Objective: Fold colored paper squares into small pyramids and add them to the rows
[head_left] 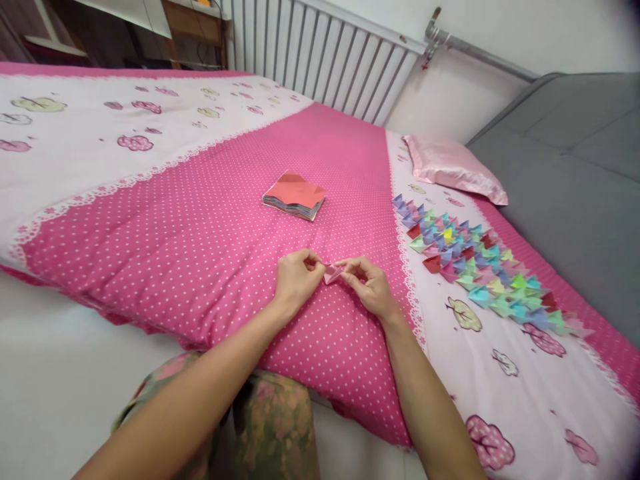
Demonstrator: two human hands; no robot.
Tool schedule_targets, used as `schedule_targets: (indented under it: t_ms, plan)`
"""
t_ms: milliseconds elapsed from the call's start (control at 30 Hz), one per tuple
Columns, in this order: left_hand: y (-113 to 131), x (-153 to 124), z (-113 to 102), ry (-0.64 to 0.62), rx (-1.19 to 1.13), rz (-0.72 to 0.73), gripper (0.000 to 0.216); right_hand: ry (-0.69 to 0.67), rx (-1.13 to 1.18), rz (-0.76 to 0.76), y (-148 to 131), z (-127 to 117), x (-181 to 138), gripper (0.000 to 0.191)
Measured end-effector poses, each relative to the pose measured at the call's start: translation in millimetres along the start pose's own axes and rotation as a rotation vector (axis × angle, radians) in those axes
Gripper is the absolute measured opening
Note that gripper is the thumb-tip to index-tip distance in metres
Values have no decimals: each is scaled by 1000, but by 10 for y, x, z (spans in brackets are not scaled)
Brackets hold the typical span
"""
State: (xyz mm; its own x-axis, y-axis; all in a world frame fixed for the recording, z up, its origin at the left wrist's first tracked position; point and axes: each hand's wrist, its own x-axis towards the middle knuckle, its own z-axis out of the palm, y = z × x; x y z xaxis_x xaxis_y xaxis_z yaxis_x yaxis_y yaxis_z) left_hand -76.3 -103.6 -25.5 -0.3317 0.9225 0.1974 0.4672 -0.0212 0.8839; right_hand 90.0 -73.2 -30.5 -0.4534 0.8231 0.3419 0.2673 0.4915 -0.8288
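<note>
Between my two hands is a small pink folded paper boat [332, 274], held just above the dotted pink bedspread [200, 253]. My left hand [299, 275] is closed, its thumb and forefinger pinching the boat's left end. On the right end, the thumb and fingers of my right hand [369, 283] pinch the paper too. Beyond my hands lies a stack of square paper [295, 192] with a red-orange sheet on top. Off to the right, several rows of small folded paper boats [493, 267] in many colours stand on the white strip of the bedspread.
A pink satin pillow [453, 167] rests at the right, beside the grey headboard [565, 153]. Behind the bed are a white radiator [325, 57] and a pipe [480, 59]. A wooden desk [197, 33] stands at the far left. The bed's near edge runs above my knees.
</note>
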Motion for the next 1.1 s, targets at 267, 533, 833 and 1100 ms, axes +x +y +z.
schedule_targets:
  t_ms: [267, 533, 833, 1100]
  plan:
    - [-4, 53, -33, -16, 80, -66, 11, -57, -52, 17, 51, -26, 4, 9]
    - [-81, 27, -11, -57, 115, 94, 14, -53, -162, 13, 33, -14, -15, 14]
    - [-20, -35, -36, -125, 350, 238, 14, -65, -205, -59, 21, -17, -10, 14]
    - [33, -77, -73, -271, 588, 353, 24, -126, -239, -143, -19, -22, -5, 12]
